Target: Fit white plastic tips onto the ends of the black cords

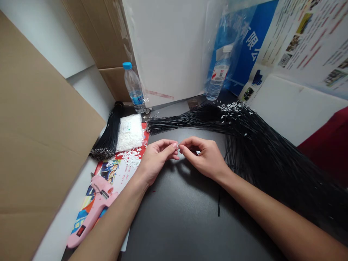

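Left hand and right hand, fingertips nearly touching, pinch a tiny white piece between them above the grey worktop; black cords stretch beyond, a pink glue gun at left.

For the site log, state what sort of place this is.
Probably a dark grey hand-assembly workbench: long, thin black strands, a pink plastic glue gun and a clear plastic bag of small white pieces.
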{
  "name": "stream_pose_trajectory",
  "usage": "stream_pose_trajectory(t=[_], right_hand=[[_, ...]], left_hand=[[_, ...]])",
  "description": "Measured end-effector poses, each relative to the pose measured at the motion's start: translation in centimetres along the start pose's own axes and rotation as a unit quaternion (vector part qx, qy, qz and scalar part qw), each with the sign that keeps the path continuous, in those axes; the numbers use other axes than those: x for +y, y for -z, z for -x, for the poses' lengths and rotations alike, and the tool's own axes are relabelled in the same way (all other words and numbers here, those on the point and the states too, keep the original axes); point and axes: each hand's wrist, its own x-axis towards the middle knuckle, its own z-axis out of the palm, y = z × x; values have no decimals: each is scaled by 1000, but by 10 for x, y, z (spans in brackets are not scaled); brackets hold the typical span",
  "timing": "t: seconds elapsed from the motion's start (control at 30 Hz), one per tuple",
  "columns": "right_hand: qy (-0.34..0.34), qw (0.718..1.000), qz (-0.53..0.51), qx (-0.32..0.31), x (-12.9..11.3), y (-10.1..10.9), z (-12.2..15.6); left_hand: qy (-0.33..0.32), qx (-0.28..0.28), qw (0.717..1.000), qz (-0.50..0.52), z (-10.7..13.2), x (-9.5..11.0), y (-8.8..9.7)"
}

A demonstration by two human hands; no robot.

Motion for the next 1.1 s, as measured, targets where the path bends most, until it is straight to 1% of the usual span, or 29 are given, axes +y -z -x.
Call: stream_pose_trajectory(t=[0.17, 0.27, 0.4, 0.57, 0.67, 0.8, 0.87, 0.97, 1.1], right_hand=[[0, 1000, 13, 5, 0, 1, 0], [-2, 1000, 24, 5, -1, 1, 0], [-26, 999, 27, 2, -4, 2, 0], [-48, 999, 26, -8, -5, 3, -1], [-27, 999, 41, -5, -5, 3, 0], [34, 994, 108, 2, -4, 3, 2], [50, 989, 136, -2, -4, 2, 3], [40, 990, 136, -3, -5, 0, 4], [17, 995, 98, 17, -7, -4, 5]], left_hand=[[-6, -3, 1000, -12, -1, -1, 0], [-6, 6, 1000, -21, 0, 0, -1], [-20, 18, 997, -73, 3, 4, -4], [-38, 11, 992, -118, 4, 7, -4], [-38, 8, 992, -122, 4, 6, -4], [-38, 12, 991, -124, 3, 4, -4], [-45, 20, 991, -125, 3, 3, -5], [-60, 33, 989, -129, 3, 2, -7], [-84, 47, 984, -147, 3, 0, -8]])
